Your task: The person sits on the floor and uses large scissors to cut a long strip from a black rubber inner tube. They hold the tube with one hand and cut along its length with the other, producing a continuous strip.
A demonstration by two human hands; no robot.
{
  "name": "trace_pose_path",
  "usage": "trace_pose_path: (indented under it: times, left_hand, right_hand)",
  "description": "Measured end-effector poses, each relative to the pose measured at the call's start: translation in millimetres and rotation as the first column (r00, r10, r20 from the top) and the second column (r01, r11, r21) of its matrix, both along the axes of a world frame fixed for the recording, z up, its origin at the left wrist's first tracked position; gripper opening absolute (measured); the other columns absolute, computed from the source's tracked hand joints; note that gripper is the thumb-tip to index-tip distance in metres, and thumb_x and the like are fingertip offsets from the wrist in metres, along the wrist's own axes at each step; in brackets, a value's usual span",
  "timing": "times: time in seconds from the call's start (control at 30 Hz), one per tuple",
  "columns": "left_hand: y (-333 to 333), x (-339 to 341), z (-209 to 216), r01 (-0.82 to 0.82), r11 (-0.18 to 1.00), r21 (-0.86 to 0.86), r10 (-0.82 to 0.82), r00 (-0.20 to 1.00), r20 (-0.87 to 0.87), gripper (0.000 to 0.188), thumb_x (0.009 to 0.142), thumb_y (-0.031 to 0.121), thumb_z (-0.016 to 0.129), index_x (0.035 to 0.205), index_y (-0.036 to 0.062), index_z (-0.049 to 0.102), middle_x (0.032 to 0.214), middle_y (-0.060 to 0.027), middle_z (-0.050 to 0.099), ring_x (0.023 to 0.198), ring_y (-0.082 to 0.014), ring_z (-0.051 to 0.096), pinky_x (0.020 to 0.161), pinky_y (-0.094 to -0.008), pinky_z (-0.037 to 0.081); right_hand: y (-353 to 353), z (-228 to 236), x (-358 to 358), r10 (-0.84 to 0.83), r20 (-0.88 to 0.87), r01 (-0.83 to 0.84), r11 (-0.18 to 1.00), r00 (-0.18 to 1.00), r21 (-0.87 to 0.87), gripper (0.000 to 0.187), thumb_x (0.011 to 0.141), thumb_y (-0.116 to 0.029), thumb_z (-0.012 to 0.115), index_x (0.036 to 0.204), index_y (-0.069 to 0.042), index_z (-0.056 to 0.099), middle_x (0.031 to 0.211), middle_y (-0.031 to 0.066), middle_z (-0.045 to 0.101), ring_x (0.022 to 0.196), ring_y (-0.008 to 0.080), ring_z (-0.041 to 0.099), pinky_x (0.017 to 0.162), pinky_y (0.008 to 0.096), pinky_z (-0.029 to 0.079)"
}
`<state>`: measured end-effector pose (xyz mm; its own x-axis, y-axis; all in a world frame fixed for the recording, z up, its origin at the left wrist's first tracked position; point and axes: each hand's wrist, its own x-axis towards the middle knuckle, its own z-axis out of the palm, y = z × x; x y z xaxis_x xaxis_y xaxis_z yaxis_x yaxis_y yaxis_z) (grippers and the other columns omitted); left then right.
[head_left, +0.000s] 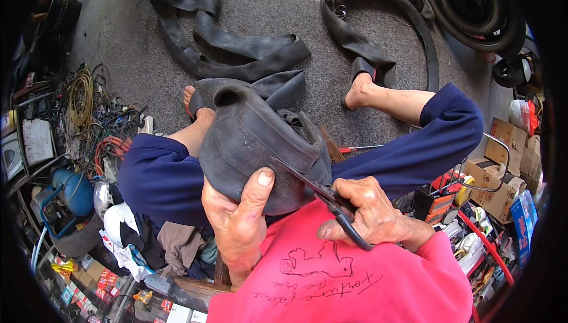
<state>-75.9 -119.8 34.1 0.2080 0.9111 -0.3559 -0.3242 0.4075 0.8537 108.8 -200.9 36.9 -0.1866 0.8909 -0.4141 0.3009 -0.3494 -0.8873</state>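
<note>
A wide piece of black rubber inner tube (242, 139) lies curled over my lap, its cut edges folded inward. My left hand (239, 210) grips its near edge, thumb pressed on the outer surface and the other fingers hidden beneath. In my right hand (373, 213) is a pair of scissors (343, 213) with dark handles, fingers wrapped through and around the loops. The blades point up and left and lie against the rubber close to my left thumb. How far they are parted is hard to make out.
Long flattened rubber strips (236, 56) lie on the grey floor ahead, and a curved inner tube (408, 9) lies farther right. Tires (473, 3) stand at the far right. Tangled cables (83, 98) crowd the left; cardboard boxes (503, 139) sit at the right. A red-handled tool (355, 148) lies beyond my lap.
</note>
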Motion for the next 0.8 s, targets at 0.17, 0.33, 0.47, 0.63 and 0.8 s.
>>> trace_pose_path:
  times: [0.17,0.33,0.47,0.63,0.8]
  left_hand:
    - [0.3,0.3,0.5,0.005,1.000,0.023,-0.005,1.000,0.015,0.060,0.087,-0.003,0.064,0.140,-0.0088,0.037,0.135,-0.0190,0.054,0.122,-0.0247,0.055,0.108,-0.0388,0.040]
    - [-2.8,6.3,2.2,0.015,1.000,0.015,-0.015,1.000,0.019,0.056,0.089,-0.003,0.062,0.140,-0.0072,0.039,0.133,-0.0168,0.055,0.120,-0.0220,0.056,0.107,-0.0369,0.040]
    - [-10.5,6.4,1.4,0.087,0.996,-0.006,-0.087,0.990,-0.109,0.051,0.091,-0.002,0.062,0.137,-0.0065,0.041,0.129,-0.0143,0.057,0.116,-0.0191,0.056,0.104,-0.0344,0.041]
    - [-12.3,6.0,-2.5,0.102,0.994,0.035,-0.096,0.986,-0.134,0.050,0.091,-0.001,0.062,0.136,-0.0066,0.041,0.128,-0.0139,0.058,0.115,-0.0188,0.057,0.103,-0.0337,0.042]
    - [-12.7,9.2,-1.9,0.075,0.996,0.054,-0.068,0.989,-0.129,0.051,0.091,-0.001,0.063,0.137,-0.0073,0.041,0.128,-0.0150,0.057,0.116,-0.0196,0.056,0.104,-0.0343,0.041]
  right_hand:
    - [-2.6,0.4,-3.1,-0.032,0.038,0.030,0.999,0.999,0.031,0.058,0.071,-0.043,0.086,0.068,0.005,0.055,0.053,0.0151,0.054,0.046,0.0263,0.057,0.045,0.0360,0.044]
    - [-8.6,-8.2,-2.9,-0.067,0.123,0.051,0.990,0.990,0.132,0.061,0.069,-0.046,0.087,0.064,0.002,0.050,0.052,0.0136,0.052,0.043,0.0253,0.054,0.044,0.0366,0.042]
    - [-4.9,-8.5,-7.2,-0.108,0.176,0.079,0.983,0.978,0.168,0.063,0.068,-0.049,0.087,0.064,0.000,0.048,0.051,0.0126,0.050,0.042,0.0262,0.052,0.043,0.0368,0.042]
    - [-5.3,-8.3,-5.5,-0.100,0.226,0.050,0.975,0.969,0.216,0.064,0.068,-0.050,0.087,0.063,-0.001,0.047,0.051,0.0125,0.051,0.041,0.0262,0.052,0.042,0.0365,0.042]
    - [-10.3,-8.0,-4.0,-0.106,0.136,0.088,0.987,0.985,0.133,0.063,0.067,-0.048,0.088,0.063,0.000,0.047,0.052,0.0134,0.053,0.043,0.0270,0.056,0.041,0.0365,0.041]
